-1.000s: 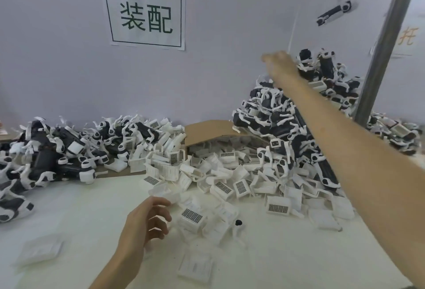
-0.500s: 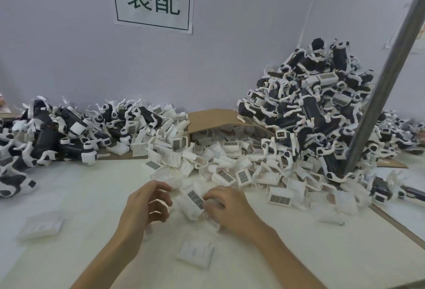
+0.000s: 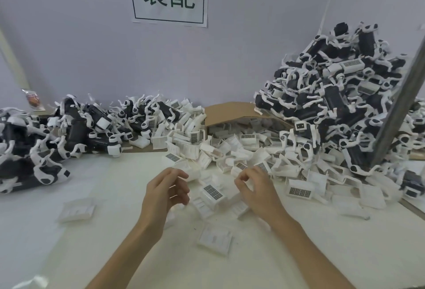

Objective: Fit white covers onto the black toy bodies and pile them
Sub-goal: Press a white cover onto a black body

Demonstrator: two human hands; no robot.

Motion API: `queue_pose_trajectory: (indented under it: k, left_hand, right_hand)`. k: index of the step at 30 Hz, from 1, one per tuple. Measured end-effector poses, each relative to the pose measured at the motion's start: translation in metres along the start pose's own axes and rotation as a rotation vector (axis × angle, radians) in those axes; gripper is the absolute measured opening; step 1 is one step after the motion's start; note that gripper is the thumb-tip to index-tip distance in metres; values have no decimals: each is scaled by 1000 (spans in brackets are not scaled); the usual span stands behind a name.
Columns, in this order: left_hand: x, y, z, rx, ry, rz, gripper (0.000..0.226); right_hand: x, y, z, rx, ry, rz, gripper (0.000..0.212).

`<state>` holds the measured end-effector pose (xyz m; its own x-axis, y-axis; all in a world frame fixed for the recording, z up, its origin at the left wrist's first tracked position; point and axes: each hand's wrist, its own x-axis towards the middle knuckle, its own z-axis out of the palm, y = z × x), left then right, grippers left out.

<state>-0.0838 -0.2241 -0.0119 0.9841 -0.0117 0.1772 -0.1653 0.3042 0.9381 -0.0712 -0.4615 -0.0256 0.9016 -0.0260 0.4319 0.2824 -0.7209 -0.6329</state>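
Well back on the desk (image 3: 299, 254), a box (image 3: 230, 110) lies tipped on its side with its open mouth toward the person. White covers (image 3: 230, 150) fill it and spill forward across the desk in a loose drift. To its right rises a tall pile (image 3: 333, 95) of black bodies with white parts, partly crossed by a grey pole (image 3: 400, 109). To its left is a lower heap (image 3: 76, 127) of the same sort.

Both hands hover at the drift's near edge. The left hand (image 3: 165, 193) has its fingers loosely curled, with nothing seen in them. The right hand (image 3: 257, 193) shows its back, fingers curled under — I cannot tell whether they hold anything. Between the two lies one cover (image 3: 212, 193), barcode label up. Two strays lie apart on the desk — one (image 3: 77, 208) to the left, one (image 3: 215, 239) nearer the person.
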Motion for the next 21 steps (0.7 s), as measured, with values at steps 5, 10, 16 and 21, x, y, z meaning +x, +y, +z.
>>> queue_pose_trajectory:
  k: [5, 10, 16, 21]
  left_hand:
    - [-4, 8, -4, 276, 169, 235, 20]
    - [6, 21, -18, 533, 336, 185, 17]
    - [44, 36, -82, 1466, 386, 123, 70]
    - [95, 44, -128, 1794, 264, 113, 79]
  right_hand:
    - [0, 6, -8, 62, 17, 62, 38]
    - [1, 14, -9, 50, -7, 115, 36]
    - [3, 14, -6, -99, 71, 188, 22]
    - [1, 9, -4, -24, 78, 206, 19]
